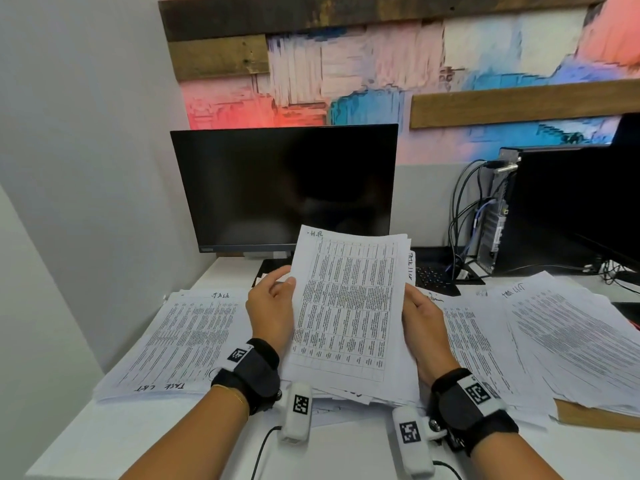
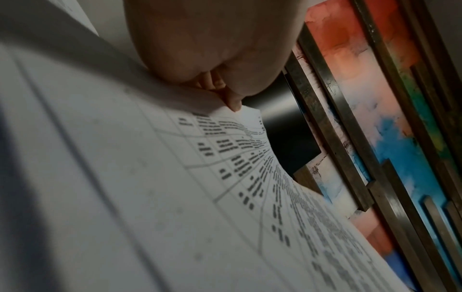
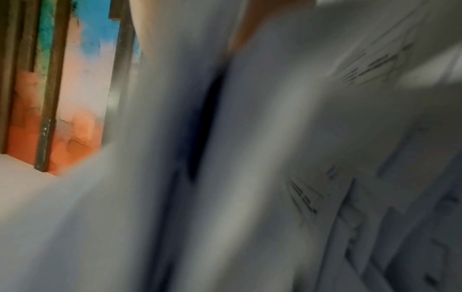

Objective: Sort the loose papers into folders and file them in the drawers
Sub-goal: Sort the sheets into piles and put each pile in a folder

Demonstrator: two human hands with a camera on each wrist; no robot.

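You hold the stack (image 1: 349, 306) upright before the monitor (image 1: 284, 188), left hand (image 1: 270, 306) and right hand (image 1: 424, 323) both grasping its edges, likely to read its heading.

- Thin white matt paper sheaf printed with black tables (image 1: 349, 306), bending within the grip.
- Smooth matt white counter (image 1: 194, 441) beneath the grip.
- Glossy black plastic-framed monitor (image 1: 284, 188) beyond the grip.
- Rough dark wooden wall planks (image 1: 218, 57), with coarse, streaky paint beside them.
- Black cloth wrist straps (image 1: 252, 372).
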